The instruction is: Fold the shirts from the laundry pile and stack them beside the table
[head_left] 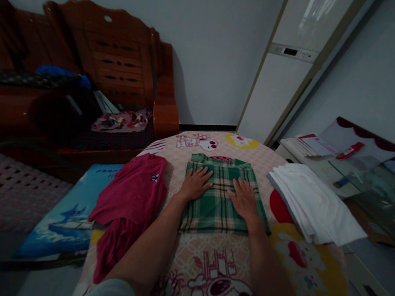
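Observation:
A green plaid shirt (pixel 219 198), folded into a rough rectangle, lies flat on a round table with a patterned pink cloth (pixel 201 247). My left hand (pixel 196 183) rests palm down on its upper left part, fingers spread. On the upper right part lies my right hand (pixel 244 198), also flat with fingers apart. To the left is a crumpled dark pink garment (pixel 133 190), one end hanging toward the table's near left edge. A folded stack of white cloth (pixel 317 203) sits at the right, with a grey layer beneath it.
A wooden sofa (pixel 107 55) with cloths on it stands at the back left. Left of the table are a blue printed bag (pixel 67 227) and a woven lattice seat (pixel 19 195). A tall white air conditioner (pixel 273 90) and a glass-topped cabinet (pixel 374 179) stand beyond and right.

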`<state>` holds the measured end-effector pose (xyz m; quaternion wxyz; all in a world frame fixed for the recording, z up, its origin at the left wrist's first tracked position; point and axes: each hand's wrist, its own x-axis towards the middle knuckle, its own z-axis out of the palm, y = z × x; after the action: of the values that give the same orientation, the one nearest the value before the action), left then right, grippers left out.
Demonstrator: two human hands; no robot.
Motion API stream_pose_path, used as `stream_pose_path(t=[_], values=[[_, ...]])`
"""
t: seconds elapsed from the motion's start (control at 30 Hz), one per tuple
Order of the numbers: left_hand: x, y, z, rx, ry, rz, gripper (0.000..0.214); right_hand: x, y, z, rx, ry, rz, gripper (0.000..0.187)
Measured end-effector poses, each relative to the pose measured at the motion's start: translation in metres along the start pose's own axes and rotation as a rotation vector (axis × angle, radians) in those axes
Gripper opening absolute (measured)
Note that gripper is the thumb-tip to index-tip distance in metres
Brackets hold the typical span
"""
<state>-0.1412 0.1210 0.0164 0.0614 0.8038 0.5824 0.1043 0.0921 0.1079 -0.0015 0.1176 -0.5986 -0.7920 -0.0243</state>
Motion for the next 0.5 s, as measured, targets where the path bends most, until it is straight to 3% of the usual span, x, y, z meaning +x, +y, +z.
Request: stream_pose_path(t=[0.37,0.5], values=[[0.003,-0.005,0.001,-0.013,0.027,-0.069,0.056,0.001,-0.001,-0.003,0.006,-0.023,0.001,0.058],[0.005,-0.012,0.004,-0.062,0.156,-0.191,0.056,0.0,-0.002,-0.002,0.036,-0.028,0.008,0.057]])
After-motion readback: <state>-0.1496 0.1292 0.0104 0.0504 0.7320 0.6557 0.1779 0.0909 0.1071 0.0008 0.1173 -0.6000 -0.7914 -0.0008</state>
